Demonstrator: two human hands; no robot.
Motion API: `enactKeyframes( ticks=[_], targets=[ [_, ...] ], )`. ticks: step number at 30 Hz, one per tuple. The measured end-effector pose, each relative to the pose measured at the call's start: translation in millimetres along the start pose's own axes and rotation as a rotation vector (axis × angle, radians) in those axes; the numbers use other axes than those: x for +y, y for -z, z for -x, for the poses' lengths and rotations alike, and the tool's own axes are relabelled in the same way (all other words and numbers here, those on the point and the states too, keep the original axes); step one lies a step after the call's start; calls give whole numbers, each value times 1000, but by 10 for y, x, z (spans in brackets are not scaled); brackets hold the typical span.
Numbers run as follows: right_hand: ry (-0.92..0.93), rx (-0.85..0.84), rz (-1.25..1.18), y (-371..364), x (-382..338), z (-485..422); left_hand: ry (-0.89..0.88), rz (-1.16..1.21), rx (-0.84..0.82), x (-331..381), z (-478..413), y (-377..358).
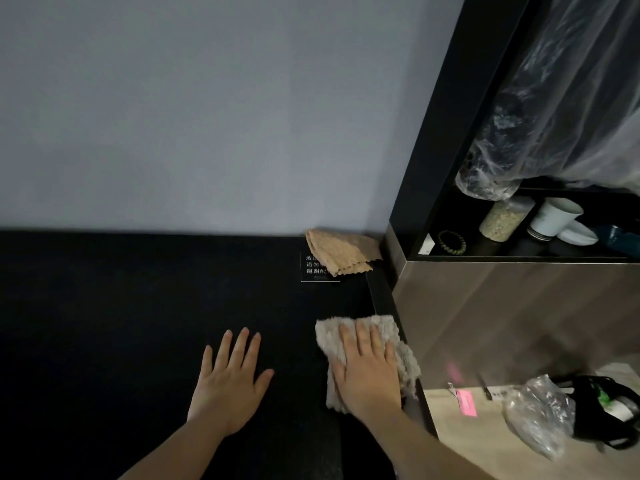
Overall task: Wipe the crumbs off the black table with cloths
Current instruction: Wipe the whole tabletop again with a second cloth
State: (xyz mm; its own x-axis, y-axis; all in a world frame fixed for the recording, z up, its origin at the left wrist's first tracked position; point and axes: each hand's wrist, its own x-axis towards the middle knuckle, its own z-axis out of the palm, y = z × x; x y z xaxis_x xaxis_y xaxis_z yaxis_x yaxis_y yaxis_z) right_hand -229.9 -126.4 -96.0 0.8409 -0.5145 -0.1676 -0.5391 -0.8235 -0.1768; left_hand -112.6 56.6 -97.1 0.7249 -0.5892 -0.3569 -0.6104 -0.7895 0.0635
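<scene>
Crumbs cannot be made out on the dim, matte black table (104, 306). Both forearms are cut off by the lower frame edge. At the back right corner, a small black sign (313, 271) with white characters is half covered by a folded tan waffle-weave cloth (337, 251) lying against the pale grey wall (173, 116).

The right hand (367, 372) lies flat, fingers straight, pressing a grey fluffy cloth (408, 365) at the table's right edge. The left hand (230, 382) rests flat beside it, fingers spread and holding nothing.

A brown panel (519, 306) and a black shelf unit (446, 133) holding a clear jar (502, 220) and a white paper cup (557, 216) close off the right side. The tabletop is open to the left.
</scene>
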Motion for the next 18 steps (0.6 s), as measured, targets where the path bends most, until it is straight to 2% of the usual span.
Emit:
enactKeyframes(
  ticks=[3, 5, 11, 14, 18],
  targets=[
    [122, -105, 6, 10, 77, 370, -12, -12, -39, 1, 25, 18],
    [137, -92, 38, 49, 128, 277, -18, -19, -70, 7, 52, 32],
    [-34, -23, 7, 61, 16, -208, -15, -45, -84, 22, 107, 10],
    [81, 0, 4, -32, 9, 212, -11, -32, -82, 38, 122, -9],
    [196, -101, 66, 36, 220, 281, -15, -49, -93, 57, 164, -18]
  ],
)
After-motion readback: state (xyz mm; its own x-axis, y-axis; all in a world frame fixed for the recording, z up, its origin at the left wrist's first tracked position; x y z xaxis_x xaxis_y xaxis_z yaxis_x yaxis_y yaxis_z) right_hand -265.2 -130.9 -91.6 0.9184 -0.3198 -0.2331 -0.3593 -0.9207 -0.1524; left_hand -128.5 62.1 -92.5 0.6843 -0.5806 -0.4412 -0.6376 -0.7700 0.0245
